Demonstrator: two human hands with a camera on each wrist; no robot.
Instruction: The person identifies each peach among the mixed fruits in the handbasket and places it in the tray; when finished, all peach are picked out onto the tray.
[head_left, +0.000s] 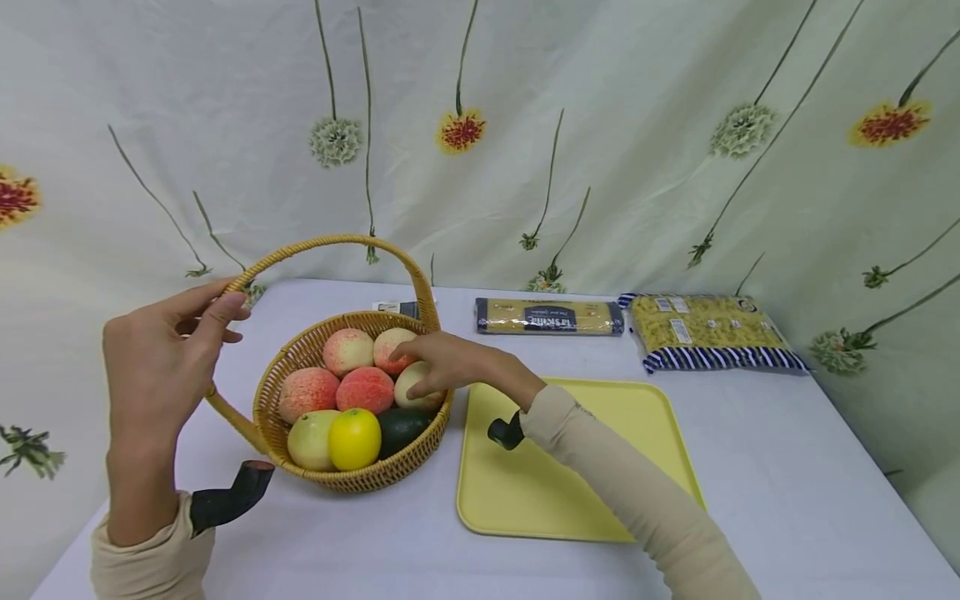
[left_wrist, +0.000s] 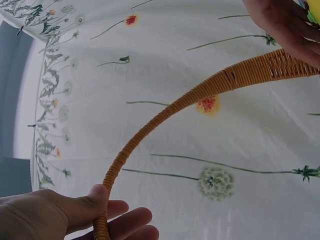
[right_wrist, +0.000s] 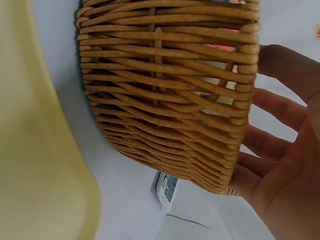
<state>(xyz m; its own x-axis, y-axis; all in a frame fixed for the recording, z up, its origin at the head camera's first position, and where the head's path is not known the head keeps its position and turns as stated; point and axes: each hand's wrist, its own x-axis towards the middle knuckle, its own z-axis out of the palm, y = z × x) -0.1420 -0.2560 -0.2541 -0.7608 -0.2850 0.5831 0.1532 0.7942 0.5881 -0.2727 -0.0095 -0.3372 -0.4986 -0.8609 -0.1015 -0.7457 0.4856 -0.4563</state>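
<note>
A round wicker basket [head_left: 382, 477] with a tall arched handle [head_left: 337, 240] holds several fruits. Pink-red peaches [head_left: 365, 389] lie toward the back and middle. At the front are a pale green fruit [head_left: 309, 439], a yellow apple-like fruit [head_left: 355, 439] and a dark green fruit [head_left: 403, 430]. My left hand [head_left: 161, 354] grips the left side of the handle between thumb and fingers, as the left wrist view shows. Over the basket's right rim reaches my right hand [head_left: 450, 360], its fingers spread around a pale peach [head_left: 412, 385]. Whether they press on it is hidden.
Right of the basket lies a yellow tray [head_left: 555, 500] on the white table. Behind it are a long pasta packet [head_left: 547, 317] and a bag of short pasta [head_left: 708, 329]. A small dark-and-white packet [head_left: 397, 308] sits behind the basket. Flowered cloth [head_left: 622, 167] hangs at the back.
</note>
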